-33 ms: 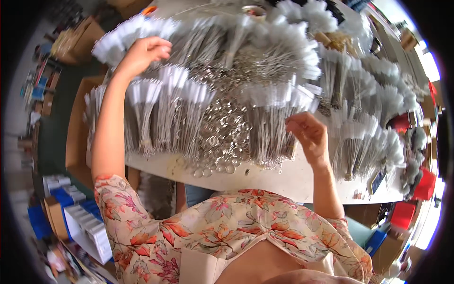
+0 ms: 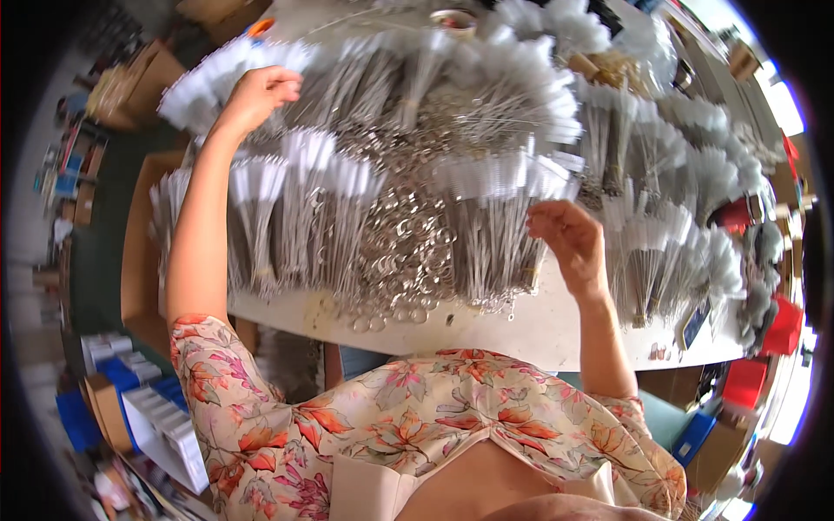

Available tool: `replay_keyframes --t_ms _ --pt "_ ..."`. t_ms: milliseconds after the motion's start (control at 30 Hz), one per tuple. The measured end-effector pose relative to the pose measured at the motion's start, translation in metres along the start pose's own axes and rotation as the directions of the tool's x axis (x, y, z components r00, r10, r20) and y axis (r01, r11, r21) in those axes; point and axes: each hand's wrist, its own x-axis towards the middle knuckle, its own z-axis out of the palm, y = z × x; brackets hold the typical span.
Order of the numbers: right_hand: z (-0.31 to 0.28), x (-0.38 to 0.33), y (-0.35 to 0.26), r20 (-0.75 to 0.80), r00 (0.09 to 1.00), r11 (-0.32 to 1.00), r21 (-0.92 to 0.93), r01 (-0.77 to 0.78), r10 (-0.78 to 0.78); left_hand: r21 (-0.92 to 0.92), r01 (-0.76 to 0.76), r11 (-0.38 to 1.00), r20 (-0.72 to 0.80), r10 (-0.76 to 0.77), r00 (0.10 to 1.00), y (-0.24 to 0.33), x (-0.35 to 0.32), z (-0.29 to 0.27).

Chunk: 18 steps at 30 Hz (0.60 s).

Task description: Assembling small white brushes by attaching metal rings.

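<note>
My left hand (image 2: 259, 97) reaches to the far left with its fingers bent together, over a back row of thin wire brushes with white bristle heads (image 2: 347, 78). Whatever it may pinch does not show. At the right end of the front row of brushes (image 2: 495, 234), my right hand (image 2: 573, 243) is closed in a pinch, its fingertips close to the wire stems. I cannot make out what lies between them. Many loose metal rings (image 2: 408, 243) are heaped between the front bundles, several of them near the table's front edge.
The pale table (image 2: 556, 334) curves across in front of me. More brush bundles (image 2: 651, 252) stand to the right, with a dark phone-like object (image 2: 695, 326) beside them. A cardboard box (image 2: 143, 234) is at the left edge; red bins (image 2: 745, 382) are at the far right.
The view has shifted a little, so the table things sit slightly further left. Both hands keep almost the same pose and place.
</note>
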Motion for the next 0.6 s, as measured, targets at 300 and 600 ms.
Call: replay_keyframes --t_ms 300,600 --pt "-0.068 0.112 -0.014 -0.093 0.989 0.879 -0.473 0.059 -0.117 0.793 0.438 0.423 -0.389 -0.202 0.899 -0.074 0.094 0.020" --pt "-0.009 0.256 0.009 0.033 0.997 0.322 -0.945 0.055 -0.074 0.494 0.180 0.851 -0.579 0.167 0.798 -0.039 0.084 0.012"
